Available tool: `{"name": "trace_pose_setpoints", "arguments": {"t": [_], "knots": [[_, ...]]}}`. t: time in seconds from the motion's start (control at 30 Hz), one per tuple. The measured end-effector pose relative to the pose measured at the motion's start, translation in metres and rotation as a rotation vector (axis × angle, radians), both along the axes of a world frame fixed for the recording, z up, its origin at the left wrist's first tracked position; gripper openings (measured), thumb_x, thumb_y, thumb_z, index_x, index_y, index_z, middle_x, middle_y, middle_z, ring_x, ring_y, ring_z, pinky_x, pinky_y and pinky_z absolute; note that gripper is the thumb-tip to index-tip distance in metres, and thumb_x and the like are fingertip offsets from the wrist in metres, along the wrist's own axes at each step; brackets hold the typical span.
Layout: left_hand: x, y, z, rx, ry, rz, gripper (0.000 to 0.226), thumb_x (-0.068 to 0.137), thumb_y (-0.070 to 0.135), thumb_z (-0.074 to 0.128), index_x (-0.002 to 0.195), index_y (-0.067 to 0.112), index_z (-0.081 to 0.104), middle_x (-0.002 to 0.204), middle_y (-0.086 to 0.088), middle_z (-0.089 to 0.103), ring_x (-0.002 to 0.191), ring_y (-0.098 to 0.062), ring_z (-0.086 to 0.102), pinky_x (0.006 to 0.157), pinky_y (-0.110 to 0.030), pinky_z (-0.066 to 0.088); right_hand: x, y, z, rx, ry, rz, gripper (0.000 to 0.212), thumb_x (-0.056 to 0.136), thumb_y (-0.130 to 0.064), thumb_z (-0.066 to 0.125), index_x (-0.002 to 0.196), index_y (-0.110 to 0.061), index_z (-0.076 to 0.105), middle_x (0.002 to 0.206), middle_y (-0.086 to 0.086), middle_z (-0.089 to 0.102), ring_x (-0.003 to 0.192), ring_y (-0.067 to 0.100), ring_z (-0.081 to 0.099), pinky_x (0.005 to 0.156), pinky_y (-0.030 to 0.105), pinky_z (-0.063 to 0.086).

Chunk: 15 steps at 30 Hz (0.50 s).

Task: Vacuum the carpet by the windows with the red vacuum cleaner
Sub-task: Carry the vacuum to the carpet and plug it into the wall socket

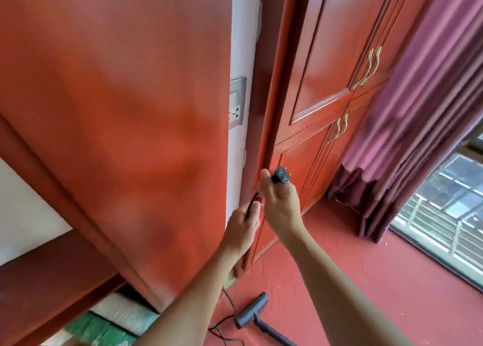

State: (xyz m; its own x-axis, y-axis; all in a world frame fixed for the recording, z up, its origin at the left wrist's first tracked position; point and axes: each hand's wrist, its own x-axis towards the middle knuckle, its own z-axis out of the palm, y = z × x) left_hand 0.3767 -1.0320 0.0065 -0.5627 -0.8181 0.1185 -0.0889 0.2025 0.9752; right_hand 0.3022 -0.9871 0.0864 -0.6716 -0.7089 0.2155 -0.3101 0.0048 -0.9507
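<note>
Head view: the right hand [281, 202] pinches a black plug [281, 175], prongs pointing up and right, near a wall socket [236, 110]. Just beside it, the left hand [243, 225] is closed around the cord [252, 202]. Below, the vacuum's grey floor nozzle [252, 310] lies on the red carpet [366, 267] near the window [449, 209].

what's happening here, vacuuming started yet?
Not yet. The person is about to plug in. The right hand holds the black plug up, prongs pointing away, and the left hand grips the cord just below it. The wall socket sits higher up on the white wall strip, partly hidden behind the wooden panel's edge; the plug is not in it. The vacuum's floor nozzle lies on the red carpet by the window, unattended.
</note>
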Motion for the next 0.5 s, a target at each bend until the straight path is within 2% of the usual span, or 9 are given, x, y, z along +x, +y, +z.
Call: {"name": "trace_pose_setpoints", "arguments": {"t": [0.07, 0.1, 0.13, 0.17, 0.23, 0.3, 0.33, 0.4, 0.5], "knots": [[-0.021, -0.008, 0.021, 0.037, 0.037, -0.039, 0.035, 0.102, 0.033, 0.042, 0.094, 0.000, 0.051, 0.059, -0.024, 0.038, 0.053, -0.049, 0.031, 0.044, -0.049, 0.029, -0.007, -0.009, 0.018, -0.046, 0.024, 0.000, 0.038, 0.098, -0.030, 0.047, 0.065, -0.015, 0.058, 0.060, -0.003, 0.061, 0.057, 0.011, 0.058, 0.062, 0.032, 0.047], [-0.030, -0.012, 0.029, 0.055, 0.055, -0.075, 0.022, 0.103, 0.017, 0.042, 0.097, -0.002, 0.051, 0.066, -0.029, 0.043, 0.060, -0.054, 0.034, 0.044, -0.047, 0.032, -0.010, -0.012, 0.027, -0.075, 0.055, -0.017, 0.039, 0.096, -0.035, 0.045, 0.062, -0.018, 0.053, 0.057, -0.003, 0.058, 0.054, 0.013, 0.055, 0.059, 0.035, 0.046], [-0.036, -0.014, 0.040, 0.054, 0.059, -0.129, 0.016, 0.101, 0.008, 0.043, 0.092, 0.001, 0.055, 0.061, -0.024, 0.045, 0.053, -0.048, 0.035, 0.042, -0.038, 0.031, -0.014, -0.014, 0.037, -0.114, 0.088, -0.046, 0.038, 0.095, -0.039, 0.042, 0.063, -0.018, 0.049, 0.056, -0.002, 0.053, 0.053, 0.015, 0.050, 0.057, 0.038, 0.044], [-0.042, -0.017, 0.051, 0.030, 0.059, -0.183, 0.023, 0.098, 0.008, 0.043, 0.081, 0.010, 0.059, 0.050, -0.011, 0.045, 0.044, -0.031, 0.034, 0.045, -0.031, 0.027, -0.019, -0.015, 0.046, -0.160, 0.113, -0.076, 0.039, 0.095, -0.042, 0.041, 0.065, -0.017, 0.046, 0.057, 0.000, 0.050, 0.052, 0.019, 0.047, 0.055, 0.041, 0.043], [-0.052, -0.021, 0.075, -0.056, 0.058, -0.233, 0.036, 0.091, 0.017, 0.044, 0.057, 0.027, 0.048, 0.044, 0.008, 0.034, 0.045, -0.011, 0.027, 0.049, -0.029, 0.022, -0.031, -0.018, 0.067, -0.254, 0.142, -0.124, 0.041, 0.097, -0.043, 0.040, 0.071, -0.011, 0.044, 0.059, 0.003, 0.046, 0.054, 0.033, 0.044, 0.052, 0.049, 0.043], [-0.059, -0.020, 0.107, -0.115, 0.064, -0.214, 0.043, 0.090, 0.013, 0.046, 0.051, 0.029, 0.035, 0.043, 0.011, 0.030, 0.046, -0.005, 0.025, 0.048, -0.027, 0.022, -0.041, -0.020, 0.093, -0.313, 0.173, -0.131, 0.037, 0.099, -0.038, 0.040, 0.079, -0.008, 0.045, 0.060, -0.003, 0.045, 0.056, 0.032, 0.042, 0.053, 0.050, 0.042], [-0.060, -0.019, 0.123, -0.144, 0.091, -0.197, 0.046, 0.091, 0.007, 0.046, 0.052, 0.029, 0.032, 0.043, 0.012, 0.030, 0.046, -0.004, 0.025, 0.049, -0.024, 0.022, -0.042, -0.021, 0.106, -0.329, 0.194, -0.119, 0.033, 0.100, -0.035, 0.040, 0.082, -0.008, 0.045, 0.061, -0.010, 0.045, 0.056, 0.025, 0.042, 0.055, 0.048, 0.042], [-0.061, -0.018, 0.148, -0.205, 0.121, -0.169, 0.044, 0.091, 0.001, 0.045, 0.055, 0.023, 0.033, 0.046, 0.014, 0.030, 0.049, -0.004, 0.024, 0.050, -0.024, 0.021, -0.042, -0.019, 0.131, -0.338, 0.216, -0.065, 0.028, 0.102, -0.032, 0.038, 0.091, -0.008, 0.048, 0.060, -0.018, 0.045, 0.058, 0.009, 0.040, 0.060, 0.042, 0.040], [-0.056, -0.017, 0.169, -0.288, 0.062, -0.072, 0.041, 0.094, 0.008, 0.047, 0.057, 0.021, 0.032, 0.051, 0.012, 0.031, 0.052, -0.006, 0.025, 0.051, -0.026, 0.021, -0.045, -0.017, 0.152, -0.369, 0.225, 0.058, 0.032, 0.104, -0.035, 0.030, 0.093, -0.019, 0.055, 0.058, -0.021, 0.046, 0.057, 0.004, 0.041, 0.060, 0.036, 0.039]]}}
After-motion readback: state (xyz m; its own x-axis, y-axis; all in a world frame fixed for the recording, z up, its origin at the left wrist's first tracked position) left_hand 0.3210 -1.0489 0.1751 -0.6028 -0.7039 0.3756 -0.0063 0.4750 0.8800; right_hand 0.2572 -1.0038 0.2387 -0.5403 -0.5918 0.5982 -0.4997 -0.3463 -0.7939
